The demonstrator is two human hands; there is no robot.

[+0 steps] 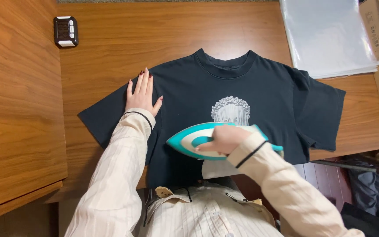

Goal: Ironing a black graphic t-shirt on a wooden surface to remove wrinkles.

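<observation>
Black cotton, a T-shirt (185,105), lies spread flat on the wooden table (110,39), collar away from me, a pale grey print on its chest. I see my right hand (222,139) closed around the handle of a teal and white iron (189,142) resting on the shirt's lower middle. My left hand (142,94) lies flat, fingers spread, pressing the shirt's left shoulder. Clear plastic sheets (330,35) sit at the far right, a small black device (66,31) far left.
</observation>
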